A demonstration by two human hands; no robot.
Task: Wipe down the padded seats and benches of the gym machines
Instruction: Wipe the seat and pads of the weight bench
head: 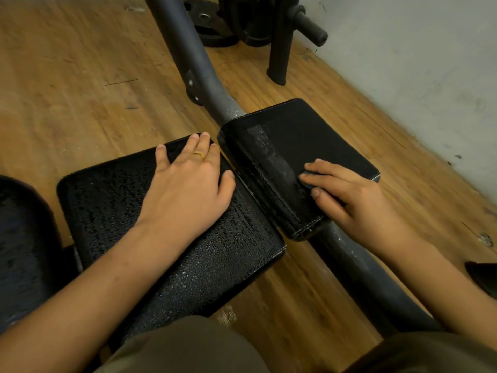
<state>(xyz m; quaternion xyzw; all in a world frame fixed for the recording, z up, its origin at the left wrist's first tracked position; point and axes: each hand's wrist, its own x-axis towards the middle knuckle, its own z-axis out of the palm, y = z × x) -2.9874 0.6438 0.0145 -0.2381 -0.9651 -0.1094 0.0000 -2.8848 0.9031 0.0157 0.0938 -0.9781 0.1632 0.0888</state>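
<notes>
Wooden floor [80, 76], scuffed, carries the grey machine frame [199, 76], a black rack post [278, 57] and weight plates [212, 28] near the wall. Two black pads on the frame: near pad [107, 211] (beaded with droplets) just beside far pad [309, 135], pale streak across it.

Left hand [188, 181] flat on the near pad [150, 254] — right hand [347, 195] on the far pad [309, 135] beside it.

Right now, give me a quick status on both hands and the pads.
Left hand flat on near pad, bracing. Right hand pressing dark cloth on far pad. Dusty streak unwiped. Nothing in the way.
</notes>
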